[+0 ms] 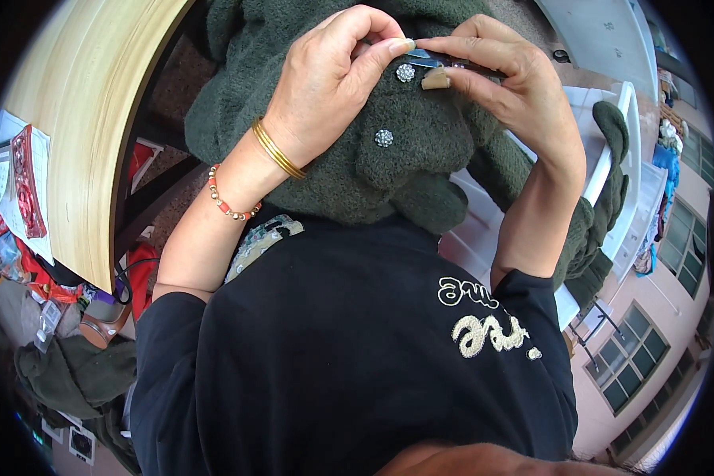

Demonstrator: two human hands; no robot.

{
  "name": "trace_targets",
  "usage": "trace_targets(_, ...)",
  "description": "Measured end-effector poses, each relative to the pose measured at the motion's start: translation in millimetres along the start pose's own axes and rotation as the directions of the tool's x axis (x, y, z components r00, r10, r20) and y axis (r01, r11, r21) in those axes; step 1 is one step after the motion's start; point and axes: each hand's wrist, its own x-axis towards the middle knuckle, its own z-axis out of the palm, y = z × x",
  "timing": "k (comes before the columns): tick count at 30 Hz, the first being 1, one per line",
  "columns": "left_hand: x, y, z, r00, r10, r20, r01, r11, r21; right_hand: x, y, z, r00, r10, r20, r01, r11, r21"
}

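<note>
A dark green knitted garment (333, 186) lies bunched across my lap, with two sparkly round buttons, an upper button (405, 73) and a lower button (384, 138), on its front. My left hand (325, 75) is closed in a pinch of thumb and forefinger just above the upper button; what it pinches is too small to make out. From the right, my right hand (523, 75) grips small thread snips (425, 61), their blades pointing at my left fingertips. Tan tape (435, 78) wraps the right thumb's tip. The snips' handle is mostly hidden by the fingers.
A pale wooden table (79, 119) curves along the left, bearing papers and a red clear-topped case (28, 182). At right stands a white plastic bin (631, 135) with dark green knitwear (611, 159) over its edge. More dark green cloth (75, 373) lies at lower left.
</note>
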Motion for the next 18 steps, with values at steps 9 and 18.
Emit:
trace_targets(9, -1.5, -2.8, 2.1, 0.997, 0.071, 0.004, -0.071, 0.997, 0.0, -1.2, -1.1, -1.8, 0.998, -0.017, 0.054, 0.017, 1.0, -0.013)
trace_targets(18, -2.7, -1.5, 1.0, 0.998, 0.066, 0.005, -0.066, 0.998, -0.009, -1.0, 2.4, -7.1, 0.998, -0.023, 0.055, 0.024, 1.0, -0.012)
